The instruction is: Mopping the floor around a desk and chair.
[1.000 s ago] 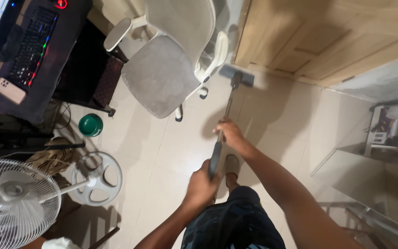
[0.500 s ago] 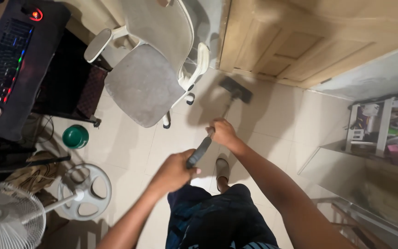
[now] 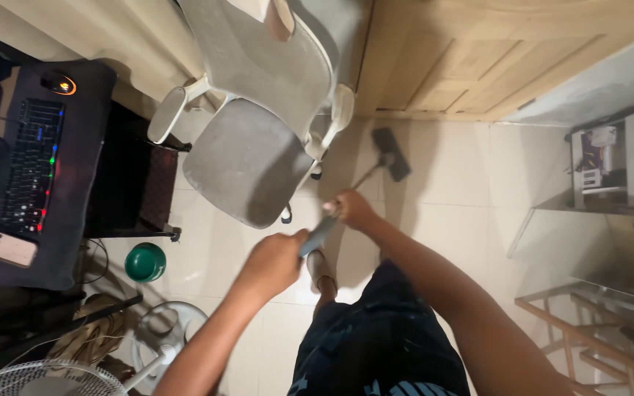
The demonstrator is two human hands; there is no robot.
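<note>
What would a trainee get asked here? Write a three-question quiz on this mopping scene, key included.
1. True or false: both hands hold the flat grey floor mop.
2. Which hand sits nearer the mop head? A) left hand B) right hand
3. Fill in: the mop head lies on the pale tiled floor between the grey swivel office chair and the wooden ____.

Key: 1 true; 2 B; 3 door.
</note>
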